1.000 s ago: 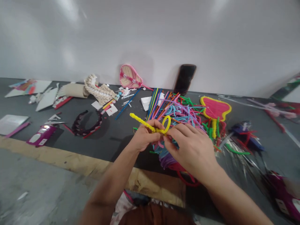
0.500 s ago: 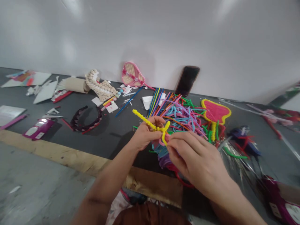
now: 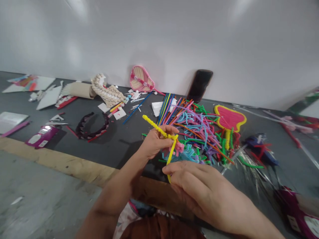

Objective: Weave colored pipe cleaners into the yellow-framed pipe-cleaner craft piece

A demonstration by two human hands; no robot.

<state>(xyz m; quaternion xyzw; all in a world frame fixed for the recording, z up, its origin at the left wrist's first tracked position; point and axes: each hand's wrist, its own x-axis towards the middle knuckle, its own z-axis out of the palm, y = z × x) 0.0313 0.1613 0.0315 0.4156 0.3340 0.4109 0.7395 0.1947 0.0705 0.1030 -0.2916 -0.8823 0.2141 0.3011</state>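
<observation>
My left hand (image 3: 156, 142) is closed round a twisted yellow pipe cleaner (image 3: 157, 127) whose stiff end points up and to the left. A straight yellow tail of it runs down to my right hand (image 3: 196, 189), which pinches its lower end close to my body. A small pink pipe-cleaner curl (image 3: 179, 148) sits beside my left fingers. Just behind both hands lies a heap of coloured pipe cleaners (image 3: 196, 127) on the dark mat (image 3: 119, 139).
A black phone (image 3: 200, 85) leans on the white wall. A pink-and-yellow flat shape (image 3: 229, 118), a pink paddle shape (image 3: 141, 79), a dark headband (image 3: 92, 127), a beaded beige piece (image 3: 107, 93), papers and a purple packet (image 3: 41, 139) lie around. A wooden strip (image 3: 64, 164) edges the mat.
The yellow loop has been pulled out into a straight tail. My right hand has moved down and toward me with its end. My left hand has stayed in place.
</observation>
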